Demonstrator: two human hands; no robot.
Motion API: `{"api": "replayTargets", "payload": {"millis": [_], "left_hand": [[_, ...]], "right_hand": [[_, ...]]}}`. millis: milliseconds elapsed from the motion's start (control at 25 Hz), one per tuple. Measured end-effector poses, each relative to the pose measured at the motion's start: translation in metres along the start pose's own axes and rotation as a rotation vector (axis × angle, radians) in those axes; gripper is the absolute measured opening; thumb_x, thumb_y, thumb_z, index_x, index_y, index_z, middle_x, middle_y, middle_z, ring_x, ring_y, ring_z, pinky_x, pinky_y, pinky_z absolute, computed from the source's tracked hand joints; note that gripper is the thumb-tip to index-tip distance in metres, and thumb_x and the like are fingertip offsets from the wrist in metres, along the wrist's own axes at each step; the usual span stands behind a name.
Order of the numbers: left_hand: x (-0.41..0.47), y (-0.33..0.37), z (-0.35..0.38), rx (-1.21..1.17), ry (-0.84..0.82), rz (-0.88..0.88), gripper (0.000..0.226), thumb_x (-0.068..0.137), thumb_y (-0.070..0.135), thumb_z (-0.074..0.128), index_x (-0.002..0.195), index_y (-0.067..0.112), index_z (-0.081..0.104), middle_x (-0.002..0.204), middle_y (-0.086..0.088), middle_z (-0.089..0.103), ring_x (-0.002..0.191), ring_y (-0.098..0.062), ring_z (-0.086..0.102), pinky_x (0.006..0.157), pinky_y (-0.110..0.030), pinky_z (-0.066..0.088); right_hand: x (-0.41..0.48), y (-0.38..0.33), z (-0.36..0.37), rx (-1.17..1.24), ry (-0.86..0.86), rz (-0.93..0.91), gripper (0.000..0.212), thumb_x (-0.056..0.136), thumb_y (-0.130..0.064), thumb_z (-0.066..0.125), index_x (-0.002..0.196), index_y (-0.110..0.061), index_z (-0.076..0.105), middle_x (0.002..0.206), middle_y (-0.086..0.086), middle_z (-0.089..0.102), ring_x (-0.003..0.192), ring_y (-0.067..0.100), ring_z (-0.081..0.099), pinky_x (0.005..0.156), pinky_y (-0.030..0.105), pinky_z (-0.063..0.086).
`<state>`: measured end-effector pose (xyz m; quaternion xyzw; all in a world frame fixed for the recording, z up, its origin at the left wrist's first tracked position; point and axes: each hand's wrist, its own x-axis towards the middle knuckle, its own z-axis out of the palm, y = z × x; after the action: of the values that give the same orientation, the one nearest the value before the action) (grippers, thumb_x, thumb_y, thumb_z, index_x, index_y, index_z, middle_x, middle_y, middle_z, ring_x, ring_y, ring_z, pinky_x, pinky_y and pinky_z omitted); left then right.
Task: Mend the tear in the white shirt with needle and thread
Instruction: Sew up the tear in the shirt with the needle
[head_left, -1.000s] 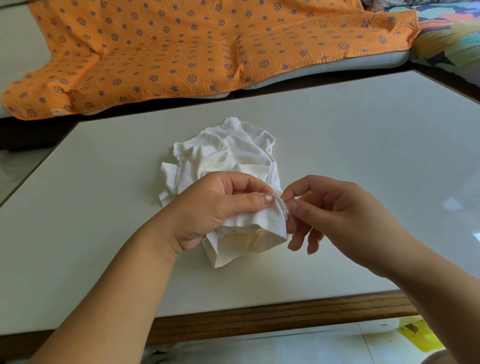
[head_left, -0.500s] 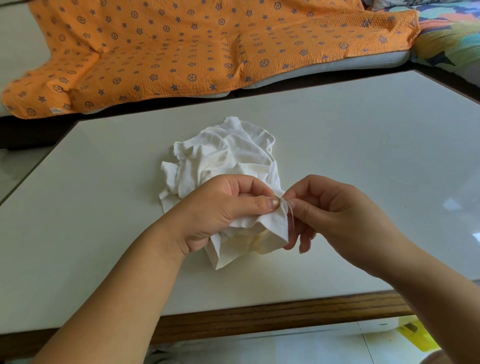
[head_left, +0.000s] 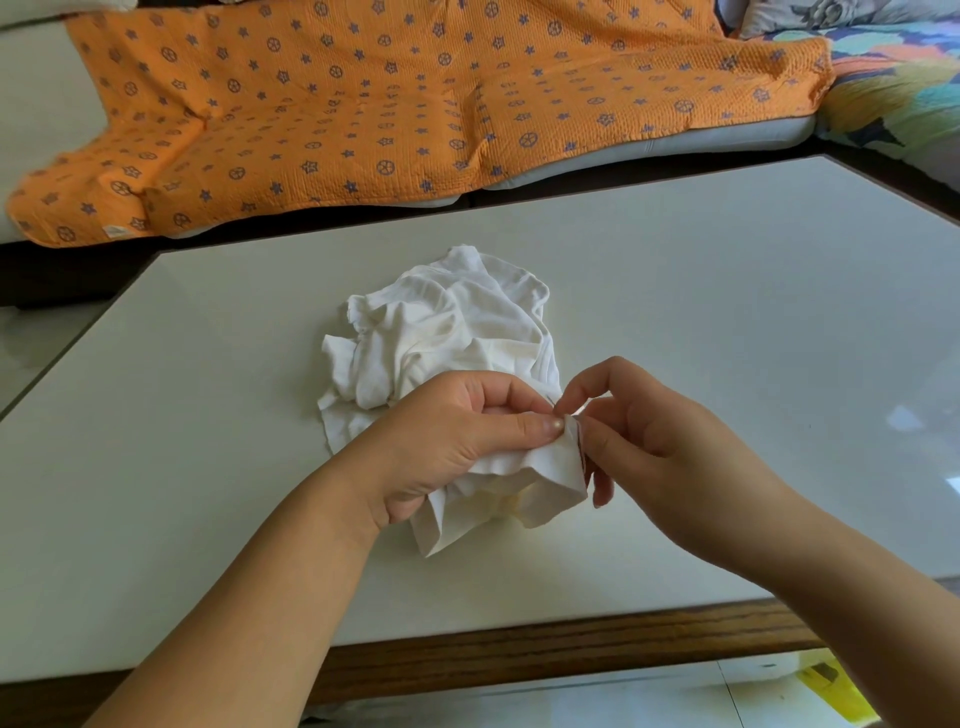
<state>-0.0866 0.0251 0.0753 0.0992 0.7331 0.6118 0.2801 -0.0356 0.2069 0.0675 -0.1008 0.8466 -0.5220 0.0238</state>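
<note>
Both forearms reach in over the smooth, pale table (head_left: 727, 312). The left hand (head_left: 457, 441) bunches a fold of the white shirt (head_left: 457, 322), thumb pressed flat along it. The right hand (head_left: 654, 441), forefinger arched, pinches that fold's edge. The soft, crumpled cloth lies heaped mid-table.

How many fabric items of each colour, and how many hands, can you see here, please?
White fabric: 1 (shirt)
Orange fabric: 1 (blanket)
Multicoloured fabric: 1 (cover, far right)
Hands: 2 (left hand grips the shirt, right hand pinches its edge)
Total: 5
</note>
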Motion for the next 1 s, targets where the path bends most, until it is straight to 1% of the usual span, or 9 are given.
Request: {"api": "replayTargets", "payload": {"millis": [120,200,320,520,600,680,800,920,1000], "left_hand": [[0.001,-0.001,0.001,-0.008,0.010,-0.010,0.023,0.075,0.027,0.073,0.091,0.011,0.073,0.093,-0.010,0.076,0.087,-0.018,0.072,0.080,-0.027,0.055],[0.002,-0.001,0.002,0.006,0.024,-0.027,0.020,0.076,0.026,0.073,0.090,0.012,0.073,0.092,-0.009,0.076,0.086,-0.017,0.072,0.080,-0.027,0.054],[0.002,-0.002,0.003,0.009,0.035,-0.048,0.022,0.075,0.027,0.074,0.092,0.013,0.074,0.092,-0.007,0.076,0.088,-0.016,0.071,0.081,-0.028,0.054],[0.001,0.002,0.006,-0.153,0.071,-0.077,0.034,0.071,0.023,0.076,0.101,0.007,0.075,0.095,-0.010,0.077,0.085,-0.017,0.073,0.073,-0.022,0.058],[0.001,0.003,0.007,-0.131,0.114,-0.086,0.022,0.075,0.020,0.076,0.095,0.010,0.077,0.094,-0.009,0.077,0.082,-0.015,0.073,0.070,-0.021,0.058],[0.003,0.002,0.007,-0.098,0.169,-0.098,0.010,0.080,0.016,0.076,0.089,0.014,0.078,0.093,-0.006,0.078,0.081,-0.012,0.073,0.069,-0.020,0.058],[0.004,0.000,0.000,-0.054,0.229,-0.092,0.007,0.084,0.016,0.074,0.090,0.018,0.078,0.093,0.003,0.078,0.088,-0.004,0.072,0.076,-0.012,0.053],[0.004,0.000,-0.005,-0.055,0.244,-0.089,0.010,0.085,0.013,0.073,0.093,0.015,0.078,0.091,0.004,0.078,0.084,0.002,0.072,0.067,-0.006,0.050],[0.003,0.002,-0.009,-0.029,0.227,-0.103,0.010,0.083,0.015,0.073,0.092,0.014,0.078,0.090,0.004,0.078,0.082,0.001,0.072,0.065,-0.005,0.048]], "right_hand": [[-0.001,0.000,0.002,0.081,-0.001,-0.019,0.013,0.098,-0.026,0.042,0.094,-0.027,0.054,0.070,-0.006,0.068,0.062,0.010,0.062,0.062,0.014,0.048],[0.001,0.003,0.003,0.043,0.003,-0.020,0.009,0.097,-0.028,0.046,0.092,-0.028,0.053,0.071,-0.007,0.070,0.061,0.008,0.064,0.061,0.012,0.046],[0.005,0.007,0.006,-0.032,0.057,-0.007,0.013,0.098,-0.026,0.049,0.086,-0.029,0.052,0.073,-0.012,0.070,0.059,0.004,0.063,0.056,0.011,0.046],[0.011,0.007,0.000,-0.099,0.275,-0.123,0.009,0.085,-0.039,0.062,0.077,-0.041,0.064,0.092,-0.015,0.061,0.083,0.004,0.061,0.063,0.016,0.047],[0.014,0.005,0.000,0.084,0.310,-0.089,0.011,0.087,-0.032,0.065,0.077,-0.035,0.067,0.091,-0.012,0.066,0.075,0.006,0.061,0.060,0.022,0.046],[0.018,0.004,-0.003,0.447,0.329,-0.002,0.012,0.094,-0.019,0.059,0.083,-0.017,0.063,0.087,-0.002,0.073,0.062,0.012,0.060,0.051,0.025,0.045],[0.026,0.003,-0.015,0.977,0.291,0.174,0.013,0.101,-0.012,0.045,0.091,-0.009,0.053,0.084,0.013,0.074,0.059,0.019,0.067,0.048,0.024,0.050],[0.035,0.013,-0.023,1.204,0.320,0.217,0.017,0.103,-0.008,0.040,0.091,-0.005,0.052,0.075,0.015,0.071,0.082,0.030,0.074,0.063,0.029,0.060],[0.041,0.020,-0.025,1.124,0.399,0.181,0.013,0.103,-0.006,0.039,0.096,-0.005,0.050,0.073,0.015,0.070,0.093,0.035,0.072,0.079,0.039,0.060]]}}
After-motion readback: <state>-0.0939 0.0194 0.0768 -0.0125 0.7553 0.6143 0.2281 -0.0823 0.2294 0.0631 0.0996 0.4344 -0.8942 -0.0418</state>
